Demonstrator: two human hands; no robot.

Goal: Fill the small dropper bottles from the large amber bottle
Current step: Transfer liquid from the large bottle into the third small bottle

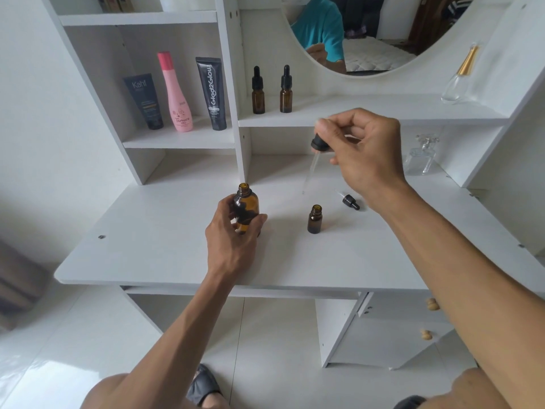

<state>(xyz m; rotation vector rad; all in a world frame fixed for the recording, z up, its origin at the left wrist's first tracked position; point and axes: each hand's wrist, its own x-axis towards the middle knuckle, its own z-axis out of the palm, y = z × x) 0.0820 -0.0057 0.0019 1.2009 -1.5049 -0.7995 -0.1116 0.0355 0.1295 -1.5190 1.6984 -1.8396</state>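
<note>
My left hand (233, 231) grips the large amber bottle (246, 205), which stands uncapped on the white tabletop (147, 246). My right hand (365, 152) pinches the black bulb of a long dropper (317, 149) in the air; its glass tube slants down and left, between the two open bottles. A small amber bottle (314, 219) stands open to the right of the large one. Its small black dropper cap (349, 201) lies on the table behind it. Two capped small dropper bottles (258, 91) (286, 90) stand on the shelf behind.
On the left shelf stand a dark tube (144, 101), a pink bottle (175, 93) and a black tube (213, 94). Clear glass perfume bottles (421, 157) (460, 78) sit at the right. A round mirror (383, 33) hangs above; drawers (398, 329) are below right.
</note>
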